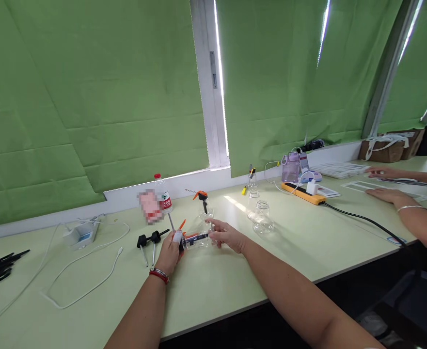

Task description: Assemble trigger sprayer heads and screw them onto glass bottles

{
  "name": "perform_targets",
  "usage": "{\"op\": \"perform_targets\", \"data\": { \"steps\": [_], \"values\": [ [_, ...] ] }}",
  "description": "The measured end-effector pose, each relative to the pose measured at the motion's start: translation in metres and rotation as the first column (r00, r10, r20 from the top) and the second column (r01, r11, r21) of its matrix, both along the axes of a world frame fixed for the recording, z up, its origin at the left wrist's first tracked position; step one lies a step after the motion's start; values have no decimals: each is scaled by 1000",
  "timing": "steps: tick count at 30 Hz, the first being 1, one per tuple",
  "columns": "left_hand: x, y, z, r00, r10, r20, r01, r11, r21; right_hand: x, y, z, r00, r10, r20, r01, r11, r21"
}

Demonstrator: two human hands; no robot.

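My left hand (170,253) is closed around the dark top of a clear bottle (197,241), which lies on its side above the table. Orange parts stick out of that top, and a dark tube runs inside the bottle. At the bottle's other end is my right hand (228,236), fingers apart and loosely bent; whether they touch the bottle is unclear. Just behind stands another clear bottle (206,213) with an orange and black top (201,195). Left of my left hand lie black tops with metal tubes (154,237).
Clear glass bottles (263,220) stand to the right, near a yellow-handled tool (244,190). An orange power strip (302,194) and purple jug (290,168) are beyond. White cables (86,294) and black pieces (0,269) lie left. Another person's hands (387,195) work at far right.
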State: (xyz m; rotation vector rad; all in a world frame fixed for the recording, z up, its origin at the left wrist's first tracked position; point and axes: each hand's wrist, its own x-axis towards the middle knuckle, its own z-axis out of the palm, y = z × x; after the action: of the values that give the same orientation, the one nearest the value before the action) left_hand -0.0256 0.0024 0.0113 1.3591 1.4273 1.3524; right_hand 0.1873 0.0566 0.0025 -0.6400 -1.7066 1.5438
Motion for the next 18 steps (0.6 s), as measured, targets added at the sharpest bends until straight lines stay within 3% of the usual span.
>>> {"op": "perform_targets", "data": {
  "steps": [3,5,7,9,12,15,18],
  "values": [
    [-2,2,-1,998,20,58,-15,996,-84,2,-4,4,1000,1,14,-4,973,229],
    [-3,3,-3,996,34,81,-28,997,-77,0,-5,3,1000,-20,12,16,952,305],
    [-3,4,-4,994,63,89,-59,997,-47,-2,-4,0,999,-29,-25,34,967,254],
    [-3,4,-5,994,79,81,-79,997,-5,-4,-1,-3,999,-36,-38,40,995,95],
    [-2,4,-6,995,77,56,-80,996,37,-3,1,-7,998,-13,55,18,995,-97],
    [-2,4,-5,994,80,73,-81,997,8,1,1,-6,998,7,70,-9,1000,24],
    [-3,4,-4,992,84,91,-84,996,-2,3,2,-5,999,-8,-51,16,989,150]
  ]
}}
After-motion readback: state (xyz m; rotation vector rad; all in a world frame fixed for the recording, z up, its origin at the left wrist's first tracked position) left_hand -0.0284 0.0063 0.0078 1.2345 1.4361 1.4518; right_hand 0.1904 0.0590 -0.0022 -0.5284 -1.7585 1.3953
